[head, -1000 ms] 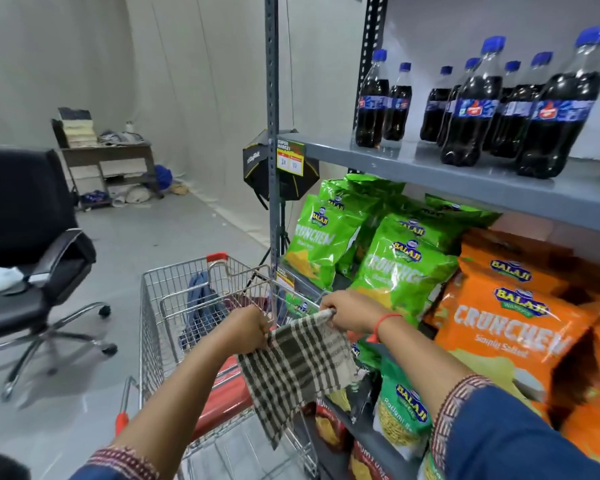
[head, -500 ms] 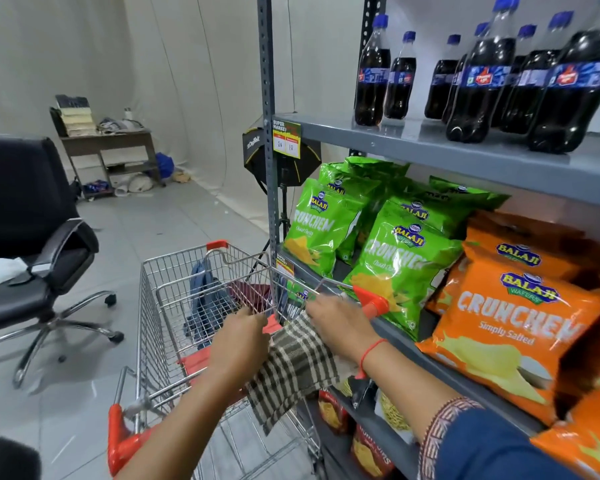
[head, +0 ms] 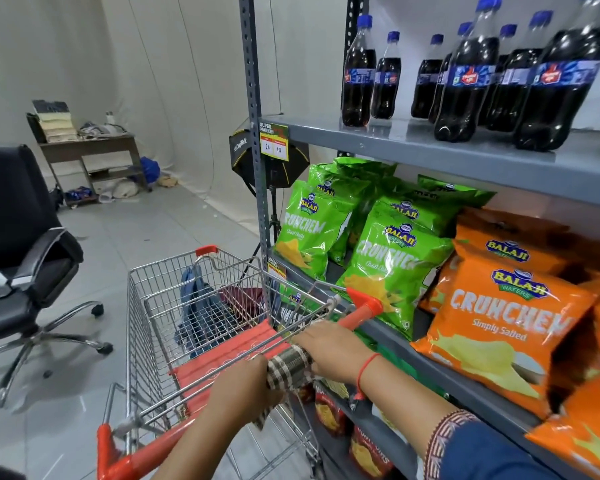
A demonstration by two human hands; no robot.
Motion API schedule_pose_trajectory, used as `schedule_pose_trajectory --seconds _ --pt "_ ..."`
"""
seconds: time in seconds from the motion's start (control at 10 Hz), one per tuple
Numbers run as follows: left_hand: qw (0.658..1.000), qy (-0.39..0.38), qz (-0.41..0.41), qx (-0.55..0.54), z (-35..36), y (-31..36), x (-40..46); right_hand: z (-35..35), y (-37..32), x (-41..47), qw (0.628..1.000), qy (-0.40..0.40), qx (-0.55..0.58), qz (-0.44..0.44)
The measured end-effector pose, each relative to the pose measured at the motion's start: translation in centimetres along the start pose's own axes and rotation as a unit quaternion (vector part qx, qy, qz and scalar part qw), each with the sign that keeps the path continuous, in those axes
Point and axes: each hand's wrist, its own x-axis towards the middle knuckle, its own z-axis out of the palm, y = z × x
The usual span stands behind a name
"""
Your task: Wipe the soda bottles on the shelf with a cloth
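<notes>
Checked brown-and-white cloth (head: 289, 370) is bunched over the red handle (head: 329, 332) of a wire shopping cart (head: 153, 327), and both hands are on it. The left hand (head: 243, 386) is closed around the near end of the cloth; the right hand (head: 329, 348) lies over its far end and the handle, fingers curled, with a red thread at the wrist. The cart stands between the person and the grey metal shelf (head: 465, 157), its right side just beside the shelf post.

The soda bottles (head: 471, 74) stand upright on the upper shelf, well above the hands, dark with blue caps and blue labels; the label writing is too small to read. Two stand apart at the left, the rest cluster at the right.

A yellow price tag (head: 273, 140) on the shelf edge reads "SUPER MARKET" with the figures 20 and 10. Below, green chip bags (head: 388, 265) read "BALAJI WAFERS CRUNCHEM", and orange chip bags (head: 499, 306) read the same with "Simply Salted". More packets sit on the lowest shelf, partly hidden by the right arm.

Inside the cart basket lie a blue garment (head: 198, 306) and a dark red one (head: 243, 296); the red child-seat flap (head: 236, 344) is folded down near the handle.

To the left stands a black office chair (head: 21, 244) with something white on its seat. At the far wall is a wooden desk (head: 90, 150) piled with clutter, and bags lie on the floor beside it. A black light on a stand (head: 243, 150) is behind the shelf post.
</notes>
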Motion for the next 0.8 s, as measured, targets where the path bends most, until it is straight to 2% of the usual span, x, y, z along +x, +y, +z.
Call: schedule_pose_trajectory --seconds 0.2,0.4,0.5,0.6,0.7,0.8 --pt "1.0 -0.007 0.005 -0.015 -0.2 -0.1 0.4 -0.3 0.1 0.2 1.0 -0.012 -0.02 -0.006" --pt "0.997 -0.07 0.019 0.008 -1.9 0.3 -0.1 -0.5 -0.3 -0.9 0.999 -0.03 0.0 0.025" --pt "0.999 -0.013 0.042 0.025 -5.1 1.7 -0.2 -2.7 0.0 -1.7 0.998 0.033 0.013 0.051" --pt "0.991 0.096 0.081 0.056 -8.0 3.6 0.3 -5.2 0.7 -2.2 0.989 0.118 0.001 0.086" --pt "0.94 0.297 0.163 0.035 -13.7 8.3 1.6 -11.2 4.0 -4.3 0.925 0.306 -0.168 0.15" --pt "0.901 0.376 0.218 0.0 -17.6 11.1 2.4 -15.1 6.4 -6.2 0.875 0.379 -0.206 0.218"
